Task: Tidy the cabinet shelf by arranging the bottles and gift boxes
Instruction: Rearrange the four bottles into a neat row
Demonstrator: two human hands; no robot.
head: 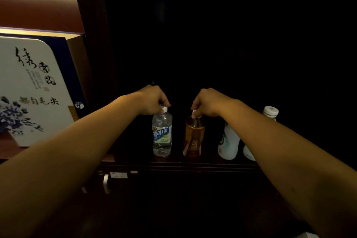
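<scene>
A clear water bottle (162,135) with a green and blue label stands upright on the dark shelf (202,161). My left hand (152,100) grips its white cap from above. Just to its right stands an amber tea bottle (194,137), and my right hand (207,102) pinches its cap. Two white bottles stand further right, one (229,144) partly behind my right forearm, the other (270,112) showing mainly its white cap. A white and blue gift box (32,87) with calligraphy and blue flowers leans in the lit left compartment.
A dark wooden divider (94,44) separates the lit left compartment from the dark one holding the bottles. The back of the dark compartment is too dim to see. Below the shelf edge is a cabinet front with a pale handle (106,183).
</scene>
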